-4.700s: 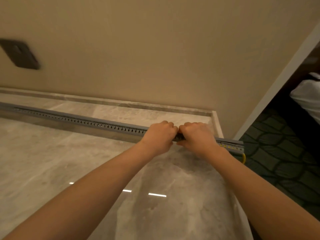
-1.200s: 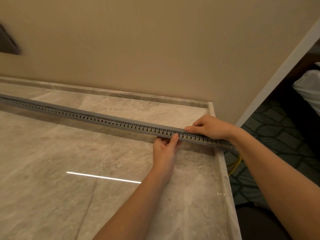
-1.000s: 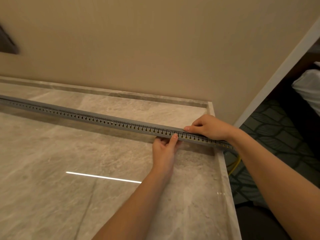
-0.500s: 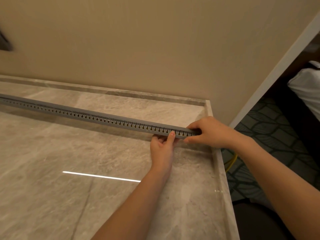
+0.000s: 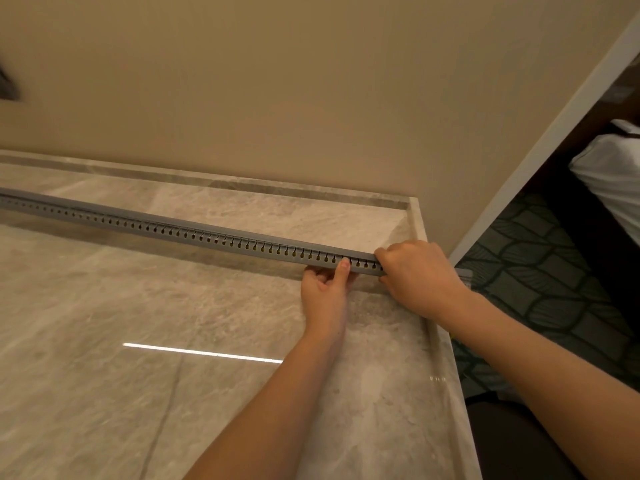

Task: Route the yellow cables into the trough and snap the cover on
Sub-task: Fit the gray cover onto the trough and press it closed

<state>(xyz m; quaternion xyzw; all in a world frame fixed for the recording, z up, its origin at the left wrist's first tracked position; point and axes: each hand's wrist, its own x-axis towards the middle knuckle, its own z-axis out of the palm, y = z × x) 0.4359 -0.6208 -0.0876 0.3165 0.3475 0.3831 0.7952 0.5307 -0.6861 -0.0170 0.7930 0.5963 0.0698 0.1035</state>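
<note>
A glossy marble surface [image 5: 138, 341] with a raised rim meets a beige wall [image 5: 311, 98]; off its right edge lie dark patterned carpet [image 5: 540, 271] and white bedding [image 5: 613, 168]. A grey slotted trough [image 5: 207, 234] crosses the surface from far left to the right rim, yellow showing in its slots. The left hand [image 5: 325, 289] grips its near side, thumb upright on the slots, fingers curled below. Just beside it, the right hand [image 5: 419, 278] curls over the top, clasping the trough

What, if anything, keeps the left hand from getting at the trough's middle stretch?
Probably nothing, so yes. The left hand holds the trough beside the right hand, and no object shows on the marble top between it and that stretch.
</note>
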